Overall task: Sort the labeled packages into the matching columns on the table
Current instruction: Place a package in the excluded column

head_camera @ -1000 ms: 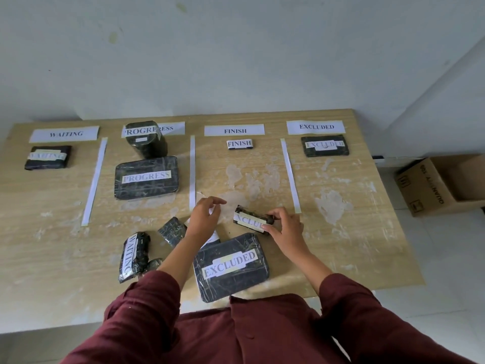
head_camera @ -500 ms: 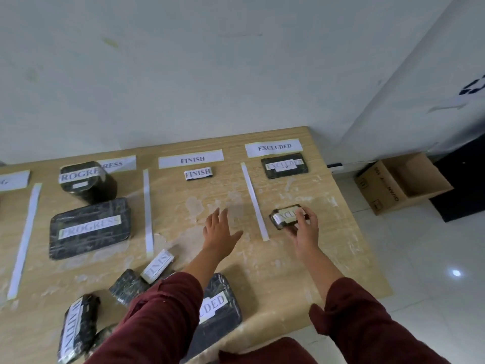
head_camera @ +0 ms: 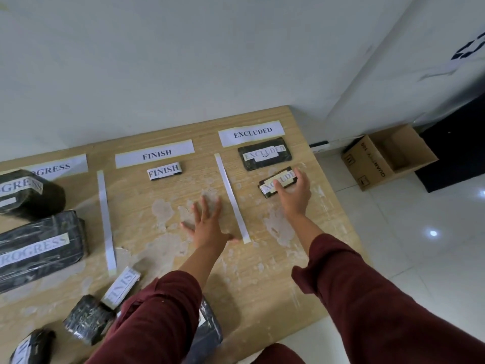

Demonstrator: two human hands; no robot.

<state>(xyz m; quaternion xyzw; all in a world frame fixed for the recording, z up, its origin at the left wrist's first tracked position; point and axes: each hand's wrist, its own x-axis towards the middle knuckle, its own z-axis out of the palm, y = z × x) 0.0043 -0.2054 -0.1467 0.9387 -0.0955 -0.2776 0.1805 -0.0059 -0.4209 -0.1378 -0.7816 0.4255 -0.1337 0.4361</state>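
At nine o'clock, two PROGRESS packages (head_camera: 39,248). At centre, the left hand (head_camera: 208,224) lies spread flat on the table (head_camera: 262,285). At two o'clock, the right hand (head_camera: 295,194) grips a small EXCLUDED package (head_camera: 273,185) in the EXCLUDED column.

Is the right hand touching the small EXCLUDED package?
Touching. In the head view the right hand lies over the small EXCLUDED package, fingers covering part of its label.

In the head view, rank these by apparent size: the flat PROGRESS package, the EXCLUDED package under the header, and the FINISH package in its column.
1. Flat PROGRESS package, though it is nearest the camera and cut off at the frame edge.
2. EXCLUDED package under the header.
3. FINISH package, the smallest.
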